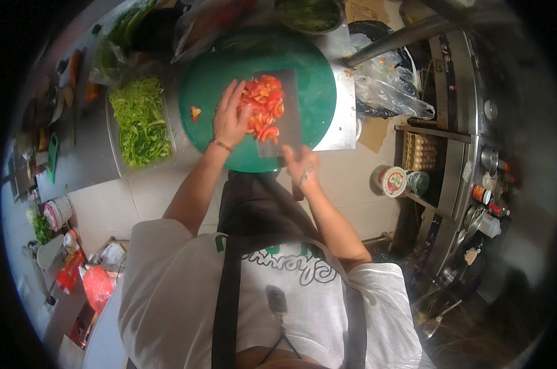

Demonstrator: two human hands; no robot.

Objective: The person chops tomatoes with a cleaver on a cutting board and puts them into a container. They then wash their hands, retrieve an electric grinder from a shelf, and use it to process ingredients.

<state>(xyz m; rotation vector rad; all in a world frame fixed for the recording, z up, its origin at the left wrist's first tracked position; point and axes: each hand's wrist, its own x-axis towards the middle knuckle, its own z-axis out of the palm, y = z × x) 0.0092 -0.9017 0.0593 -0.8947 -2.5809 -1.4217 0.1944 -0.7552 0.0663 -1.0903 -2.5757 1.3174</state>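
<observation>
Chopped tomato (267, 104) lies heaped on the broad blade of a cleaver (288, 115), low over a round green cutting board (313, 92). My right hand (301, 168) grips the cleaver's handle, below the blade in the picture. My left hand (232, 113) rests against the left side of the tomato heap, its fingers spread and partly over the pieces. One small tomato scrap (195, 113) sits apart near the board's left edge. Whether the blade touches the board cannot be told.
Left of the board, a clear plastic tray (117, 154) holds shredded green vegetable. A metal bowl (311, 16) of greens stands at the top. A lined waste bin (394, 78) is right of the metal table (345, 133), with egg trays (419, 152) on a shelf below it in the picture.
</observation>
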